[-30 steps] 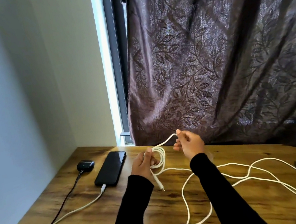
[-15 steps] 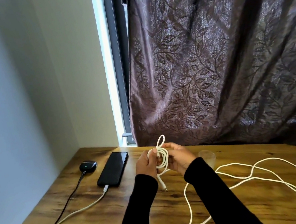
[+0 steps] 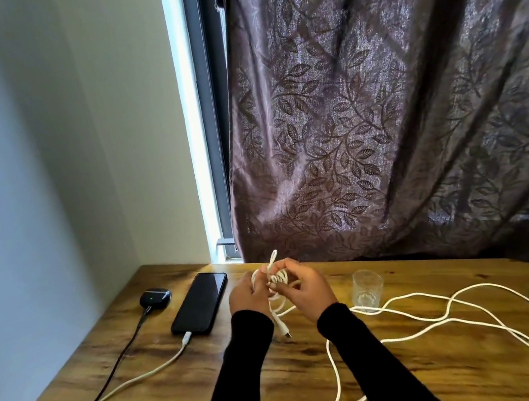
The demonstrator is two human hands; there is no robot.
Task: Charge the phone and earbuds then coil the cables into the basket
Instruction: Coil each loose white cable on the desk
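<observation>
You had the phone (image 3: 199, 303) and earbuds (image 3: 154, 298) plugged in at the middle left, while both your left hand (image 3: 247, 298) and right hand (image 3: 306, 289) gripped the half-wound white cable (image 3: 277, 279); no basket showed.

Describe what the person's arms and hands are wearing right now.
Both arms are covered by long, close-fitting black sleeves that end at the wrists. The left hand and right hand are bare: no gloves, and no rings, watch or markings are visible in the head view.
</observation>
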